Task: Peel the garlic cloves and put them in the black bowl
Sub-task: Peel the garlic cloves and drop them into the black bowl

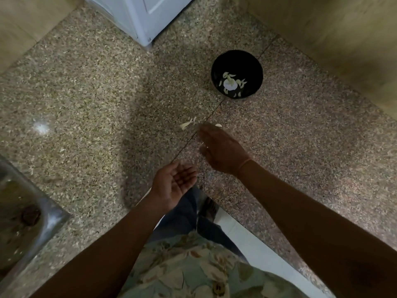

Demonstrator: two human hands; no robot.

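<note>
The black bowl (237, 74) stands on the speckled granite counter (86, 93), far right of centre, with several pale garlic cloves (231, 82) inside. A few garlic skins (188, 123) lie on the counter between the bowl and my hands. My right hand (219, 150) reaches forward palm down, blurred, its fingertips just short of the skins; I cannot see anything in it. My left hand (175, 182) is held palm up near the counter's front edge, fingers loosely cupped, holding nothing.
A white appliance (141, 16) stands at the back. A steel sink (23, 214) lies at the lower left. A tiled wall (333, 29) bounds the right side. The counter's front edge runs diagonally past my legs.
</note>
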